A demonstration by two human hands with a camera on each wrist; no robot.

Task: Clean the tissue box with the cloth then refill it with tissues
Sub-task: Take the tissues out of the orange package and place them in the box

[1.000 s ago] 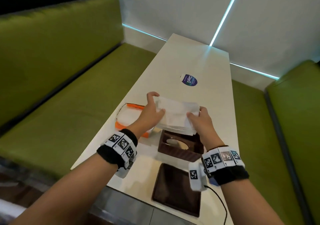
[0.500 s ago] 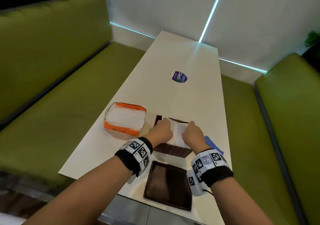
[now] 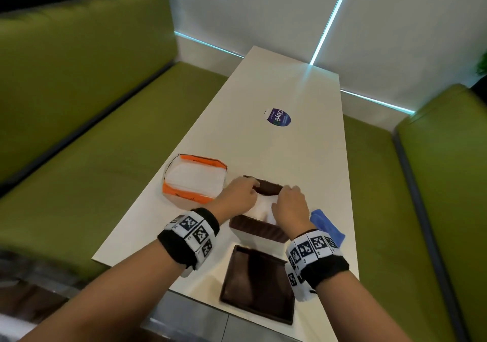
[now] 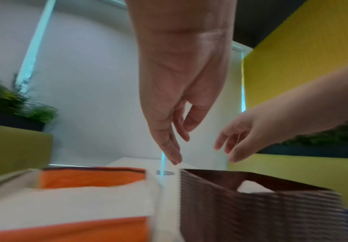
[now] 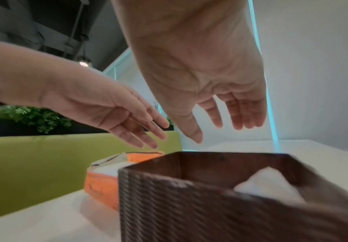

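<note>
Now | left hand (image 4: 181,91), right hand (image 5: 206,78) loose-fingered, holding nothing above tissue box (image 5: 220,193) | risk: tissues (image 5: 270,185) bunch, likely jamming lid (image 3: 259,283).

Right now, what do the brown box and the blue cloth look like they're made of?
Brown box: looks like woven or ribbed faux leather or rattan, matte, judging by the fine ridged texture on its walls; blur leaves it open. Blue cloth: soft fabric, possibly microfibre, since it lies folded and limp.

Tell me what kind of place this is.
Probably a café or restaurant booth. Green benches run along both long sides of a narrow white table, a branded sticker sits on its top, and a brown tissue box is being refilled there.
</note>
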